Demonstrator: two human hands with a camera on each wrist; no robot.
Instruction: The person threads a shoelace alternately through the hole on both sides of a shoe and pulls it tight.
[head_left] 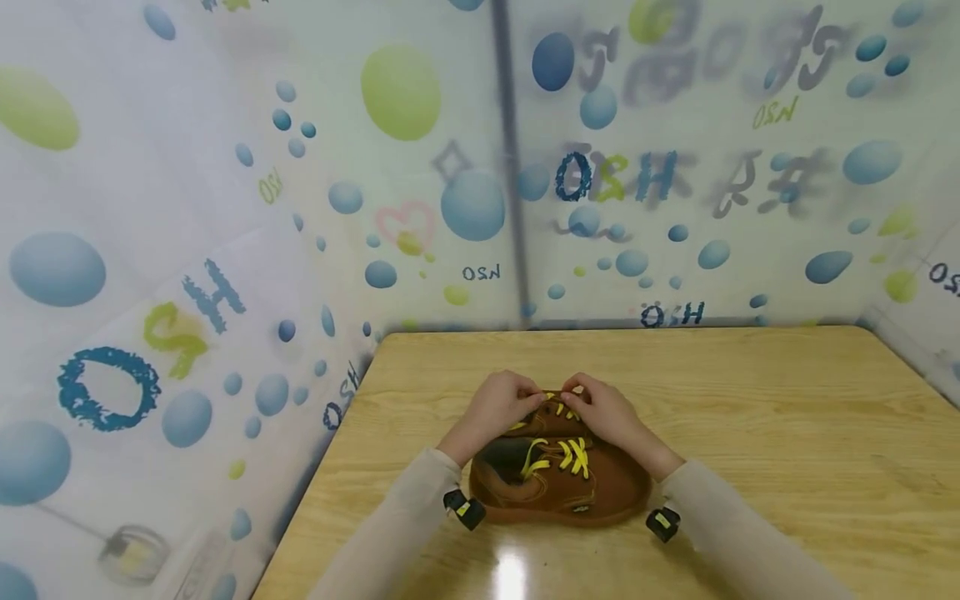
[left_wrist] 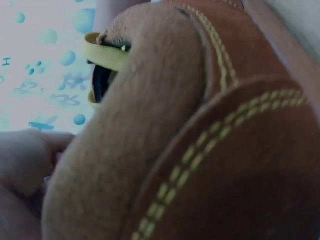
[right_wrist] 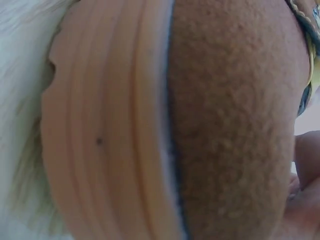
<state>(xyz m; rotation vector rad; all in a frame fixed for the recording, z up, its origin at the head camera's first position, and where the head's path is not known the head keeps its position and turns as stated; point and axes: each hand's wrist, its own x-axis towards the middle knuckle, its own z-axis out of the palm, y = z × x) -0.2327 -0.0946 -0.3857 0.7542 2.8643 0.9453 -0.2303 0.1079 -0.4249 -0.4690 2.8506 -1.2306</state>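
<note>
Two brown leather shoes with yellow laces lie side by side on the table, toes to the right. The near shoe [head_left: 622,475] sits between my forearms; its heel [left_wrist: 240,165] fills the left wrist view and its toe [right_wrist: 230,120] the right wrist view. Behind it is the far shoe [head_left: 551,423], partly hidden by the near one and by my hands. At its lacing, my left hand [head_left: 502,408] pinches the yellow shoelace with thumb and fingers. My right hand [head_left: 606,410] pinches the lace from the other side, fingertips close to the left ones.
The light wooden table [head_left: 750,417] extends to both sides, more to the right. White curtains [head_left: 450,167] with blue and green dots stand behind and to the left of it. A black wrist camera [head_left: 465,509] hangs at each sleeve, near the shoe's sole.
</note>
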